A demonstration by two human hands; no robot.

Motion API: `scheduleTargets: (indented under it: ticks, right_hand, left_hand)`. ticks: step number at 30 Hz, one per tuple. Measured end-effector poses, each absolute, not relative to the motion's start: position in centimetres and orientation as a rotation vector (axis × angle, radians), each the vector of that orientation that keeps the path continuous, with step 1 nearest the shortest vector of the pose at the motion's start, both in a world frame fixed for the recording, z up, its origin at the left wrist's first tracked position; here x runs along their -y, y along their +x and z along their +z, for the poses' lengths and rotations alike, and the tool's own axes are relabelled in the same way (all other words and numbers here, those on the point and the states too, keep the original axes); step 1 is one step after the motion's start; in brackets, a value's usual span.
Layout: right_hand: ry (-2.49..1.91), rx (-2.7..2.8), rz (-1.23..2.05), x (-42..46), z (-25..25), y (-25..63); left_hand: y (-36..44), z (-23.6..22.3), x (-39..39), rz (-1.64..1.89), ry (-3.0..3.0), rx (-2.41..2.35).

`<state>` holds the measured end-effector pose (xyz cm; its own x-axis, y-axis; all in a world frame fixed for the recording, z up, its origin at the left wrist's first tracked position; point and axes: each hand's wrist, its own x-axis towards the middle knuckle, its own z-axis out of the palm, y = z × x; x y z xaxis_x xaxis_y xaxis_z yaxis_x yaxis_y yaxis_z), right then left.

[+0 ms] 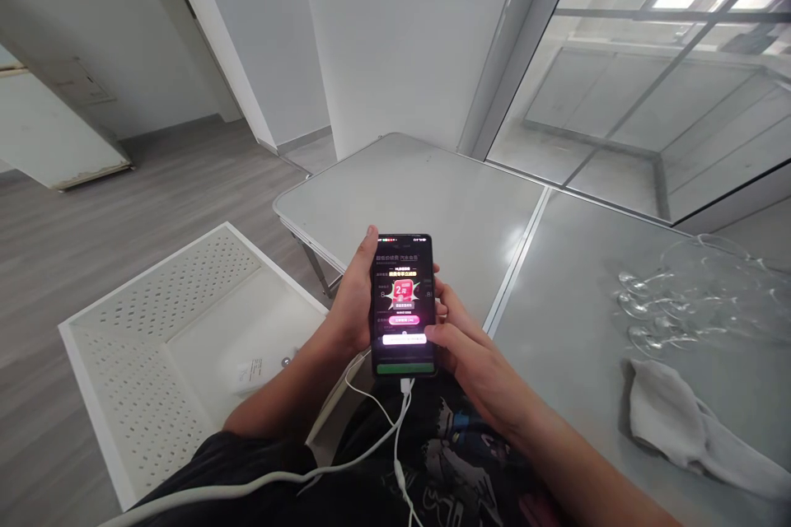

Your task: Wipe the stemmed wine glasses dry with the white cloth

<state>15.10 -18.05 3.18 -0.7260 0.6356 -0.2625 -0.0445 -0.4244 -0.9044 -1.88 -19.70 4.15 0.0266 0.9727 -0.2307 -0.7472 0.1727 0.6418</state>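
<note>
A smartphone (404, 305) with a lit screen stands upright between my two hands, above my lap. On its dark screen is a pop-up with a red square and a pink button. My left hand (355, 305) wraps around the phone's left side, thumb along the upper edge. From the right, my right hand (461, 329) grips the other side, its thumb at the lower right of the screen and fingers curled behind. A white charging cable (405, 386) is plugged into the bottom of the phone and trails down over my dark clothes.
A grey folding table (426, 181) stretches ahead and right. Several wine glasses (655, 305) lie on their sides at the right, near a grey cloth (673, 420). At the left sits a white perforated chair (133, 362) with a small white packet on it. Glass doors (618, 82) stand behind the table.
</note>
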Motion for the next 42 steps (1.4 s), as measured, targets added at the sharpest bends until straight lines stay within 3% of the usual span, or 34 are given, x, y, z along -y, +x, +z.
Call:
scheduleTargets:
  ticks: [24, 30, 42]
  right_hand:
    - [-0.805, 1.537, 2.021, 17.9, 2.4, 14.4]
    - [-0.831, 1.378, 2.105, 18.3, 3.4, 14.6]
    - [-0.752, 1.676, 2.072, 17.5, 2.9, 15.1]
  left_hand:
    - [-1.5, 4.2, 19.6, 1.432, 0.372, -0.753]
    - [-1.7, 4.1, 19.7, 1.404, 0.390, -0.699]
    - [-2.1, 4.0, 19.7, 1.370, 0.361, -0.670]
